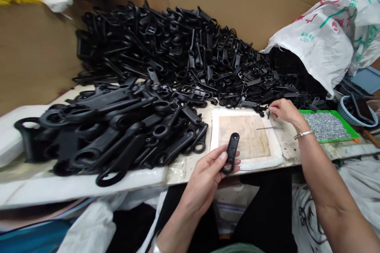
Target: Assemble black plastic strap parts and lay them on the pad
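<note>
My left hand (209, 176) grips a black plastic lever-shaped part (233, 149) with a small hole at its upper end and a wider ring at its lower end. The part is tilted over the near edge of a cloth-covered pad (246, 132). Further right, my right hand (282, 110) is closed in a pinch at the edge of a pile of small black parts (252, 87). A small dark piece shows under its fingertips, too small to name. Just below that hand, a thin metal tool (267, 128) lies across the pad's right edge.
Larger black ring-ended parts (118, 134) are heaped at the left and back. A green tray (352, 128) of small metal pieces stands at the right, beside a blue basket (346, 116). Behind them a white sack (320, 39) spills black parts.
</note>
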Available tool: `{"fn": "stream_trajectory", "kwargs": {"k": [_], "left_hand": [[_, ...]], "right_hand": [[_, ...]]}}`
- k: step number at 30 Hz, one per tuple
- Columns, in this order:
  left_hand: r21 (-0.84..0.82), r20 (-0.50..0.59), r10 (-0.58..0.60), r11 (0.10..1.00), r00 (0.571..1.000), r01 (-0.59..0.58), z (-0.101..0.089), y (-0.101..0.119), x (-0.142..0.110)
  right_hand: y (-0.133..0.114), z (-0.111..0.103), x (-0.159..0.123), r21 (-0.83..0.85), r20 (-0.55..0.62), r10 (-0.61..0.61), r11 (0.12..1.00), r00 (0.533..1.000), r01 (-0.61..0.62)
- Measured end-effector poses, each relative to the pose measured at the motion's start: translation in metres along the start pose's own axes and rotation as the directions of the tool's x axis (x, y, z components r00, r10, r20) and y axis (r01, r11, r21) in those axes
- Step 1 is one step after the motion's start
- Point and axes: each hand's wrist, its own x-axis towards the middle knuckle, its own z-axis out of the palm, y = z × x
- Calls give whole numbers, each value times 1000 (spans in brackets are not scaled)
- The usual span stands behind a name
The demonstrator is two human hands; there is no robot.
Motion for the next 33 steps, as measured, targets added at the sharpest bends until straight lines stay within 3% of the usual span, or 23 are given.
{"fn": "stream_trajectory", "kwargs": {"k": [3, 8, 12, 15, 17, 19, 22, 24, 28, 33], "left_hand": [[-15, 34, -26, 1000, 999, 27, 7, -5, 4], [4, 28, -63, 998, 998, 63, 17, -11, 4], [-10, 28, -47, 999, 999, 47, 19, -13, 2], [-53, 30, -27, 998, 999, 28, 20, -16, 1], [-86, 37, -11, 996, 999, 14, 20, -18, 2], [-122, 51, 13, 992, 999, -7, 20, -21, 3], [-179, 93, 70, 982, 993, -53, 18, -25, 7], [-207, 120, 108, 975, 987, -82, 18, -28, 8], [-228, 121, 155, 966, 981, -125, 19, -31, 7], [-232, 114, 235, 951, 965, -204, 20, -35, 4]], "right_hand": [[14, 10, -16, -84, -27, 83, 993, 996, -85], [13, 37, -21, -122, -93, 132, 982, 987, -143], [21, 32, -25, -70, -139, 167, 982, 976, -177], [20, 20, -44, -7, -206, 177, 983, 962, -183], [8, 18, -68, 74, -271, 168, 985, 948, -153], [-12, 23, -99, 309, -355, 142, 951, 924, -27], [-49, 41, -146, 542, -288, 107, 837, 952, 70], [-71, 56, -168, 607, -270, 94, 789, 958, 94], [-92, 79, -176, 628, -299, 109, 771, 948, 110], [-96, 87, -171, 524, -384, 106, 843, 917, 122]]}}
